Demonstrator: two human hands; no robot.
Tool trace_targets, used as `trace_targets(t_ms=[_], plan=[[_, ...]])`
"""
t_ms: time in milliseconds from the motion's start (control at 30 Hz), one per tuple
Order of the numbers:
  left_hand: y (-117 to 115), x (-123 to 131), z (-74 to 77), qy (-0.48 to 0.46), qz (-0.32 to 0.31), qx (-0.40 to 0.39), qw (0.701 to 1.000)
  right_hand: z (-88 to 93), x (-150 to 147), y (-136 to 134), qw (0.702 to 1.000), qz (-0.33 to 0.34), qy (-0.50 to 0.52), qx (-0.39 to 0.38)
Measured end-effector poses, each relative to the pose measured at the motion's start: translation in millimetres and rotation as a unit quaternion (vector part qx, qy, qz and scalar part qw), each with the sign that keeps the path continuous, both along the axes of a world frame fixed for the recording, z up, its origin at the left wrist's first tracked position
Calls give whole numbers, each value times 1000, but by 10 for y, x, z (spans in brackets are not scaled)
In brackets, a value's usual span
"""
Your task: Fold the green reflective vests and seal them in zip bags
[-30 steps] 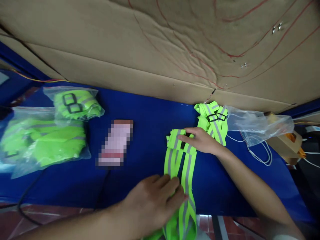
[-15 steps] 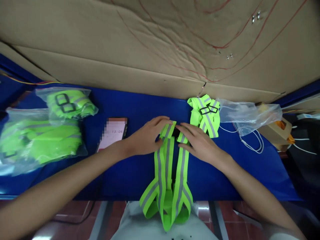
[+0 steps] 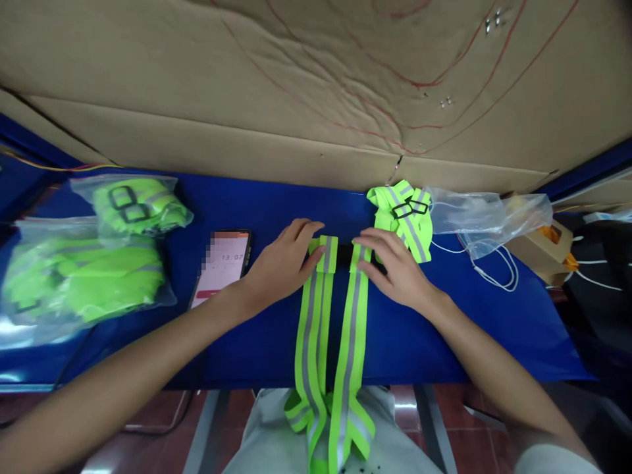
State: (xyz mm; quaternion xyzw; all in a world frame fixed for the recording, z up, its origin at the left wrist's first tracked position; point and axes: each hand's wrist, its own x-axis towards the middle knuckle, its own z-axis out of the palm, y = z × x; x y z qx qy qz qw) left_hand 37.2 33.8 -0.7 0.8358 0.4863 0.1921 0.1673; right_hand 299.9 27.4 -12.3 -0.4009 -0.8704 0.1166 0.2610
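Observation:
My left hand (image 3: 289,258) is at the folded upper end of a fluorescent green reflective strap vest (image 3: 353,329), fingers bent and thumb against its left strap. My right hand (image 3: 402,266) pinches the end of the right strap between thumb and fingers. A dark piece, hard to make out against the table, spans the gap between the two strap ends. The vest's straps, each with a grey stripe, run down over the table's front edge. Their lower loops lie on my lap. Just beyond my right hand is a folded green vest (image 3: 407,227) with black buckles.
Bagged green vests (image 3: 113,276) lie at the left, with a smaller bagged one (image 3: 143,204) behind. A phone (image 3: 222,263) rests beside my left forearm. Clear plastic bags (image 3: 469,214), a white cable (image 3: 498,283) and a cardboard box (image 3: 540,247) are at the right. Cardboard (image 3: 197,138) walls the back.
The two strap ends have moved slightly apart, widening the gap between them. The vest's lower loops have slid further down onto my lap. The camera view has shifted slightly.

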Motion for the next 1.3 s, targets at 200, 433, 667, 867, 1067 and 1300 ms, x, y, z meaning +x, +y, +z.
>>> trace_targets(t_ms=[200, 433, 667, 867, 1067, 1300], plan=[[36, -68, -24, 21, -135, -23, 990, -70, 7, 26, 998, 33, -17, -43], [176, 11, 77, -73, 24, -148, 986, -38, -90, 98, 983, -101, 95, -119], [100, 68, -48, 57, -55, 80, 994, -86, -76, 52, 1000, -1, -30, -9], [192, 198, -111, 64, -70, -32, 995, -133, -97, 25, 997, 13, -72, -17], [243, 224, -164, -2, -40, -77, 996, -103, -116, 16, 997, -9, -80, -16], [171, 227, -250, -33, -85, -58, 994, -141, -128, 41, 995, -14, -90, -50]])
